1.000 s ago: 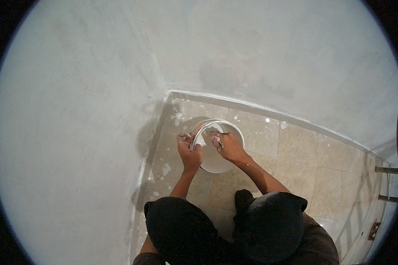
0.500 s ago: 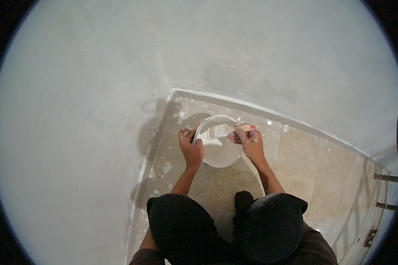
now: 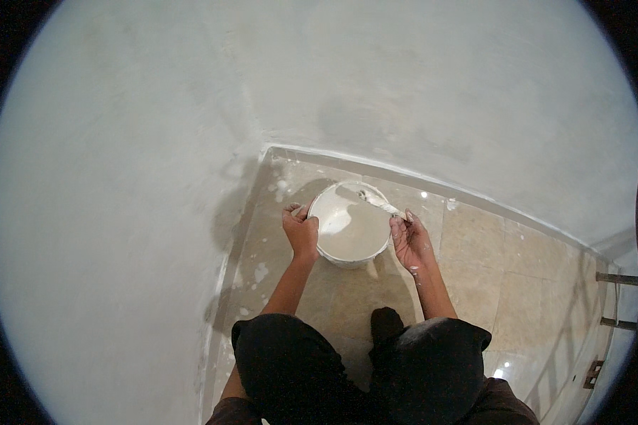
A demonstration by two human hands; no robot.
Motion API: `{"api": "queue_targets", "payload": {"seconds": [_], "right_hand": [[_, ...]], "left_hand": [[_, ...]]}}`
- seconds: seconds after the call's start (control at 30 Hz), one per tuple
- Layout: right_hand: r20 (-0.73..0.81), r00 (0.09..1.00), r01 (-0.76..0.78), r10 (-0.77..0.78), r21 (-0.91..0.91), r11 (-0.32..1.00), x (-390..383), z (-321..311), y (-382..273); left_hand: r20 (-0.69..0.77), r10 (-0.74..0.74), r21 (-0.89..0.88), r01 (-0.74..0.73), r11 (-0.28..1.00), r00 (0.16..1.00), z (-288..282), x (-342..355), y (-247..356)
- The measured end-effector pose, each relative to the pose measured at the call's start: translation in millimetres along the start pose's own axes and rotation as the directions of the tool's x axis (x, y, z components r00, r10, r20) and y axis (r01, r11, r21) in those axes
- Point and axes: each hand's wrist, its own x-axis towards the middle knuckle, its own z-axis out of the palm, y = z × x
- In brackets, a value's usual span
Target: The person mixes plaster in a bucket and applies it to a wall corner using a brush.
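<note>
A white bucket (image 3: 354, 244) of pale, whitish liquid is in front of my knees, close to the corner of two walls. At its left rim, my left hand (image 3: 303, 234) is closed on the edge, with paint-smeared fingers. To the right of the bucket, my right hand (image 3: 412, 241) pinches a paintbrush (image 3: 381, 203) by its handle end. The brush slants over the far right of the opening, coated in white and seen nearly edge-on. White smears mark my right fingers and wrist.
Grey-white walls (image 3: 120, 212) rise close on the left and ahead, with a skirting (image 3: 376, 168) along their foot. Pale floor tiles (image 3: 475, 241) carry white paint spots. My dark-clad knees (image 3: 432, 361) frame the lower middle. At the far right are dark bars (image 3: 620, 279) and a wall socket (image 3: 594, 374).
The brush has turned from lying flat across the bucket to a slanted, edge-on position. My right hand has shifted slightly right and down. The bucket now shows more of its near side.
</note>
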Motion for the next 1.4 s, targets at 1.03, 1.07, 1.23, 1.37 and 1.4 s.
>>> {"api": "queue_targets", "payload": {"seconds": [1.03, 1.07, 1.23, 1.37, 1.4], "right_hand": [[0.391, 0.369, 0.550, -0.843, -0.823, -0.141, 34, -18, -144], [0.432, 0.353, 0.487, -0.830, -0.842, -0.231, 34, -11, -151], [0.467, 0.275, 0.517, -0.841, -0.809, -0.280, 12, 25, -153], [0.517, 0.260, 0.404, -0.816, -0.825, -0.394, 3, -1, -141], [0.518, 0.259, 0.409, -0.815, -0.823, -0.394, 8, -3, -142]], "left_hand": [[0.263, 0.294, 0.194, -0.349, 0.917, 0.919, -19, 20, -43], [0.267, 0.293, 0.191, -0.348, 0.918, 0.918, -17, 20, -41], [0.250, 0.277, 0.218, -0.333, 0.917, 0.928, -19, 16, -33], [0.235, 0.256, 0.291, -0.320, 0.902, 0.938, -16, 14, -31], [0.234, 0.254, 0.252, -0.311, 0.917, 0.939, -15, 14, -31]]}}
